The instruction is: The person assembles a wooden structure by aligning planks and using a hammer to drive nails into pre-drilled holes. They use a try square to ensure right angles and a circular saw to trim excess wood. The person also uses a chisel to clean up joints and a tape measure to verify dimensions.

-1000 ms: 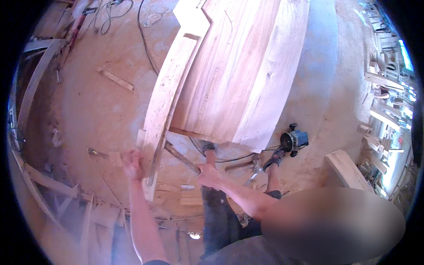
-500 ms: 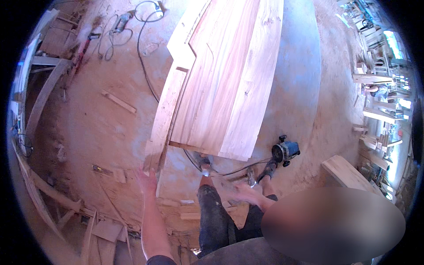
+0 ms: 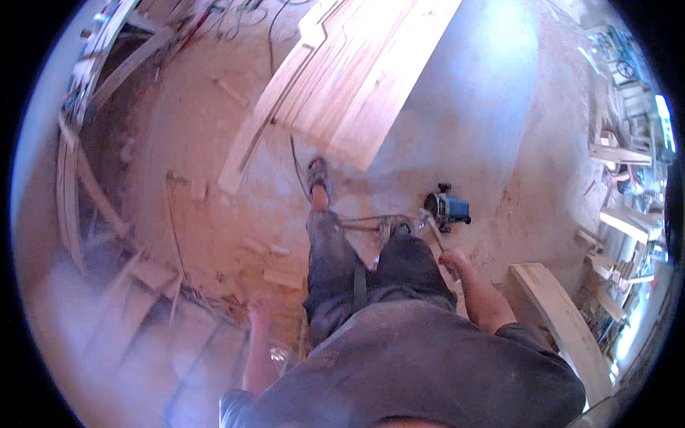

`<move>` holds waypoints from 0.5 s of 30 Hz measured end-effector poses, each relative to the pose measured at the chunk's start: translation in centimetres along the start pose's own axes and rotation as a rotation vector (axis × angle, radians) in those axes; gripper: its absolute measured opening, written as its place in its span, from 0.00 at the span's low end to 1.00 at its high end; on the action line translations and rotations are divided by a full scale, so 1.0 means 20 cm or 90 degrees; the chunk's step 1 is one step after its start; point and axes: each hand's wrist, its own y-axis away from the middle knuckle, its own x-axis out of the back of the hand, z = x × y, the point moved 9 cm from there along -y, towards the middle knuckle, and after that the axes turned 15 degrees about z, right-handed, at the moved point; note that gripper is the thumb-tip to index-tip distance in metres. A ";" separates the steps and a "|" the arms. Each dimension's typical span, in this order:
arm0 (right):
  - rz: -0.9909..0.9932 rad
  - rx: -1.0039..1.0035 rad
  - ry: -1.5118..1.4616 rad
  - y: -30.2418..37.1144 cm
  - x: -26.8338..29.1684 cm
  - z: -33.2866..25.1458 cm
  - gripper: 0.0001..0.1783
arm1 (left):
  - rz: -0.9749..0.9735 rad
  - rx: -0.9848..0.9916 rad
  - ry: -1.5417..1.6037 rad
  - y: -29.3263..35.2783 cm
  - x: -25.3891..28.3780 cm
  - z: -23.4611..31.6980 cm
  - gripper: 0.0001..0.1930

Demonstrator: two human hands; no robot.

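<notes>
My right hand [image 3: 457, 264] is closed around a slim-handled, hammer-like tool [image 3: 437, 232] with a shiny end, held beside my right knee. My left hand [image 3: 258, 312] hangs low beside my left thigh, apart from the boards, its fingers blurred. Ahead lies a large pale wooden panel [image 3: 357, 78] with its near end toward my feet. Along its left side runs a narrower board [image 3: 250, 146] with a stepped notch. A blue and black router [image 3: 449, 207] stands on the floor just beyond the tool.
A black cord [image 3: 294, 160] passes near my left foot, and another cord [image 3: 378, 217] crosses toward the router. Offcuts [image 3: 284, 277] lie on the dusty floor. Thick planks [image 3: 553, 307] lie on the right. Timber frames [image 3: 103, 192] stand at left.
My left hand has left the narrow board's near end and dropped toward my thigh. My right hand has swung right with the tool. The view has shifted, bringing more of my body into sight.
</notes>
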 end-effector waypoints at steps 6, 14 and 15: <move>0.058 0.071 0.165 0.24 0.27 0.17 0.08 | -0.085 0.088 0.045 1.11 -0.33 -0.76 0.21; 0.008 -0.047 0.139 0.14 0.01 0.58 0.09 | -0.083 0.124 0.061 1.16 -0.17 -0.88 0.17; -0.007 0.021 0.207 0.13 -0.03 0.48 0.09 | -0.075 0.118 0.059 1.08 -0.11 -0.87 0.17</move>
